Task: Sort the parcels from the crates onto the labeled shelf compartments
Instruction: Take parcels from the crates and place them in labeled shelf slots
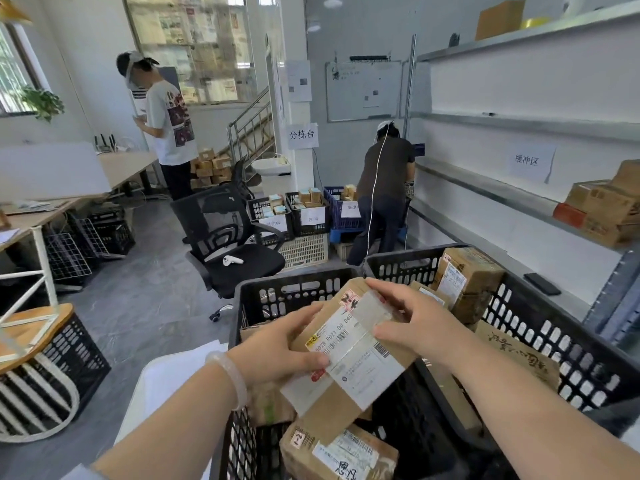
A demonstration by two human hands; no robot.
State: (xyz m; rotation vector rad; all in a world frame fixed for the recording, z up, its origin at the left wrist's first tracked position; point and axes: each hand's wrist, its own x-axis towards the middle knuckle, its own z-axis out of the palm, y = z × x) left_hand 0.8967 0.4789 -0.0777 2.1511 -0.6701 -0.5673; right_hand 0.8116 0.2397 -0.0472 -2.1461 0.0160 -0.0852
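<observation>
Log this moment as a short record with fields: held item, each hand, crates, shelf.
held item: cardboard parcel with a white shipping label, held above the near crate
left hand: grips the parcel's left edge
right hand: grips its upper right end
near crate: black, more parcels inside
right crate: black, also loaded
shelf: on the right, stacked boxes on one level
</observation>
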